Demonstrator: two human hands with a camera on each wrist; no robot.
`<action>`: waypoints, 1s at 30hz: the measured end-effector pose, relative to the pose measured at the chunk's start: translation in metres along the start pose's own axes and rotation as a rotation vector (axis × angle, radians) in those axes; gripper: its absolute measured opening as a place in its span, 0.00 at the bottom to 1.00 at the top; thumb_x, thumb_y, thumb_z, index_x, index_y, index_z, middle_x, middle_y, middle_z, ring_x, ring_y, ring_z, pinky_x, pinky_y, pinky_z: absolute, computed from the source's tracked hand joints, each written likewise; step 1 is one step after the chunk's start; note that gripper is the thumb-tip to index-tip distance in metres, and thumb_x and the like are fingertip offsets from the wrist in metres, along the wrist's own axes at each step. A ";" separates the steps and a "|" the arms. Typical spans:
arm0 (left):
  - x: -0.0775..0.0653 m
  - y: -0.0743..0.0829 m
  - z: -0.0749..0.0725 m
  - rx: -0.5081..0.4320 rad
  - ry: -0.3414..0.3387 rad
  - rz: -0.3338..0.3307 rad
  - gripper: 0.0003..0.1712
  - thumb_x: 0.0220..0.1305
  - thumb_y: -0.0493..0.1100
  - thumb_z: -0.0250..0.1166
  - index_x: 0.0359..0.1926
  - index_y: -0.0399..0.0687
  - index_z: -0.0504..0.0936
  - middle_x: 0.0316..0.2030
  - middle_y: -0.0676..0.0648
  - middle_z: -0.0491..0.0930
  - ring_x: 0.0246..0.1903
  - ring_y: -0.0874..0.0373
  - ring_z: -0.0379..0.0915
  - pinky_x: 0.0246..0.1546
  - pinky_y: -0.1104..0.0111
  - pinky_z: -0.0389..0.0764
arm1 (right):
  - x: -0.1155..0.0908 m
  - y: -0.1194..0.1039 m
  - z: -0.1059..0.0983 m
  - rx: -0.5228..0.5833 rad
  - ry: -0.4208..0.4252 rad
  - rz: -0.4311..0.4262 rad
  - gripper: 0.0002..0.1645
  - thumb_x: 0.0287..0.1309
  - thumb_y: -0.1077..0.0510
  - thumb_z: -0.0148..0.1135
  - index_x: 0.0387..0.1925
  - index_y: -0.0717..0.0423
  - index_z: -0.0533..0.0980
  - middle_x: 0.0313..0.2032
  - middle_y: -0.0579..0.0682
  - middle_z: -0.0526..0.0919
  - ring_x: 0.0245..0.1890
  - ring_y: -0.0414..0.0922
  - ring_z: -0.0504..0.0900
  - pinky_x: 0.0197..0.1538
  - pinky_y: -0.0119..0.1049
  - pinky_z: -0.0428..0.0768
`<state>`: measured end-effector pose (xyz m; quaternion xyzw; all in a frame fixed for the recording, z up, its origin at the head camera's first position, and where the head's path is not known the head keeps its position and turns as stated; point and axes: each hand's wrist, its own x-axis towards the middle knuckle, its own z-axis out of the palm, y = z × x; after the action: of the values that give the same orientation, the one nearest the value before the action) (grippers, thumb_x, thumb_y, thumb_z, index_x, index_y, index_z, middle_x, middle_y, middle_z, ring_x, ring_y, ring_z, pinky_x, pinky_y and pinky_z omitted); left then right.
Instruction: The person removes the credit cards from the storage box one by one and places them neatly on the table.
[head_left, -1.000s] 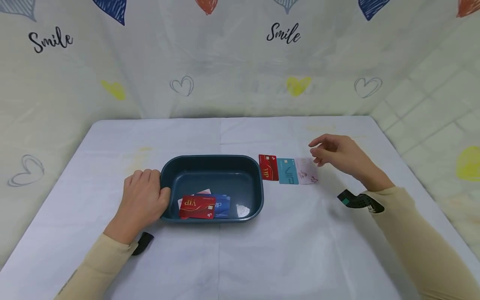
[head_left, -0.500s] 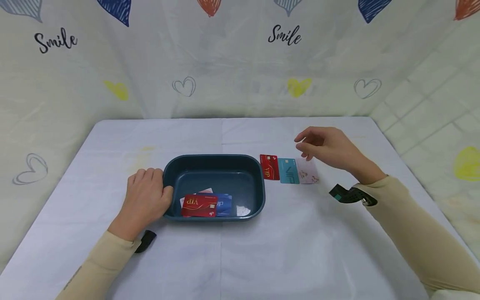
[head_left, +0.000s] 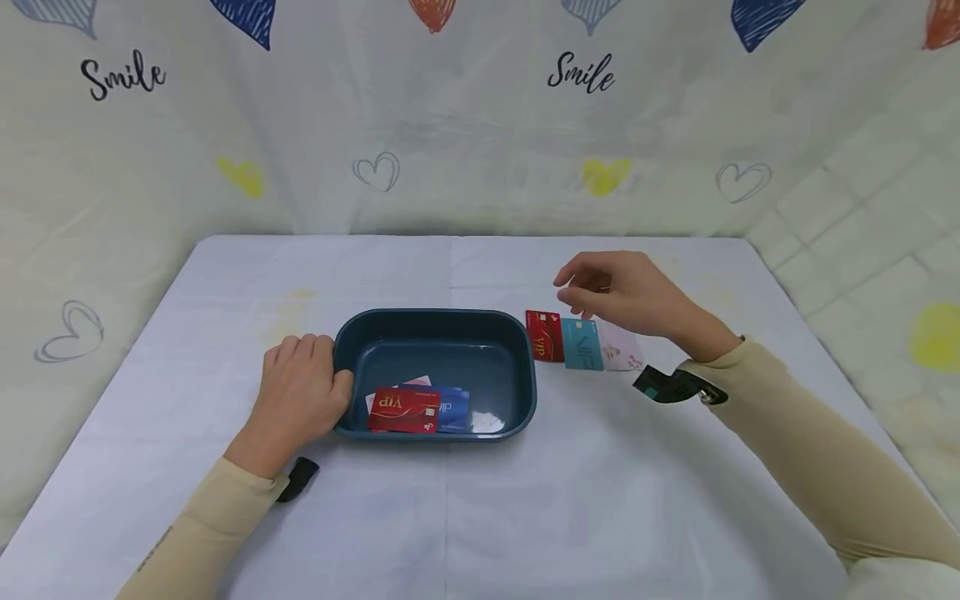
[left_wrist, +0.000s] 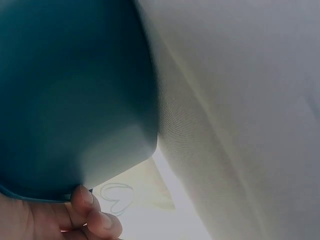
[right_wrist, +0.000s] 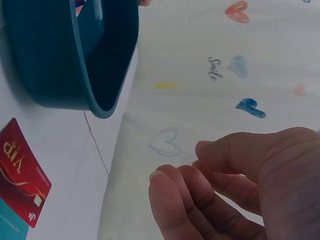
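My left hand [head_left: 300,396] grips the left rim of a dark teal rectangular tub [head_left: 442,321]; in the left wrist view its fingertips curl over the tub's edge. Inside the tub lie a red VIP card [head_left: 405,410], a blue card [head_left: 454,408] and a pale card mostly covered by them. To the tub's right, a red VIP card [head_left: 544,336], a teal VIP card [head_left: 583,344] and a pink-white patterned card [head_left: 621,348] lie in a row on the table. Above this row hovers my right hand [head_left: 626,292], fingers loosely bent, holding nothing.
A white cloth covers the table [head_left: 480,517]. Behind it hangs a pale curtain [head_left: 480,117] printed with hearts and the word Smile. Dark bands [head_left: 678,386] sit at both wrists.
My right hand has moved left, from beyond the pink-white card to above the teal and red cards. The left hand keeps its grip on the tub, and the view has shifted slightly.
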<state>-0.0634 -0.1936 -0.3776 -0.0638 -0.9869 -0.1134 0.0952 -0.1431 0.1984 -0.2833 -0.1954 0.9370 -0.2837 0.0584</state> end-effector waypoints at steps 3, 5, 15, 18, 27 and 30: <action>0.000 -0.001 0.001 0.005 -0.010 -0.002 0.13 0.58 0.45 0.50 0.34 0.37 0.70 0.28 0.41 0.70 0.36 0.45 0.62 0.44 0.51 0.64 | 0.006 -0.007 0.004 0.004 -0.006 -0.033 0.09 0.61 0.51 0.61 0.44 0.42 0.79 0.31 0.44 0.85 0.27 0.40 0.82 0.37 0.36 0.80; -0.001 -0.001 0.001 0.006 -0.015 -0.004 0.13 0.58 0.45 0.50 0.34 0.37 0.69 0.28 0.42 0.69 0.36 0.46 0.62 0.44 0.51 0.64 | 0.010 -0.011 0.007 0.013 -0.012 -0.062 0.09 0.61 0.52 0.62 0.44 0.42 0.79 0.31 0.44 0.86 0.27 0.40 0.82 0.36 0.36 0.80; 0.000 -0.002 0.002 -0.015 0.014 0.000 0.11 0.58 0.44 0.51 0.31 0.39 0.69 0.26 0.43 0.68 0.35 0.47 0.62 0.42 0.53 0.63 | 0.029 -0.035 0.019 0.052 -0.044 -0.193 0.09 0.59 0.51 0.64 0.43 0.41 0.80 0.30 0.42 0.85 0.28 0.40 0.82 0.37 0.35 0.81; 0.001 -0.003 0.002 -0.010 0.008 0.002 0.11 0.58 0.44 0.50 0.32 0.38 0.69 0.26 0.43 0.68 0.35 0.47 0.62 0.43 0.52 0.64 | 0.033 -0.040 0.024 0.066 -0.058 -0.222 0.09 0.59 0.52 0.64 0.43 0.42 0.80 0.30 0.42 0.85 0.28 0.37 0.82 0.38 0.34 0.81; 0.002 -0.005 0.005 -0.012 0.012 0.005 0.10 0.58 0.44 0.49 0.29 0.40 0.67 0.25 0.44 0.66 0.35 0.48 0.61 0.43 0.53 0.63 | 0.050 -0.053 0.040 0.109 -0.114 -0.304 0.09 0.60 0.52 0.63 0.43 0.45 0.79 0.29 0.43 0.85 0.26 0.41 0.83 0.34 0.35 0.82; 0.003 -0.004 0.006 -0.009 0.005 0.003 0.10 0.58 0.44 0.49 0.30 0.40 0.67 0.25 0.44 0.66 0.35 0.47 0.61 0.44 0.53 0.63 | 0.054 -0.059 0.045 0.127 -0.133 -0.322 0.09 0.60 0.52 0.63 0.43 0.46 0.79 0.31 0.44 0.86 0.26 0.38 0.82 0.32 0.34 0.82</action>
<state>-0.0676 -0.1963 -0.3837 -0.0653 -0.9861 -0.1177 0.0975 -0.1634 0.1090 -0.2885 -0.3572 0.8678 -0.3344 0.0863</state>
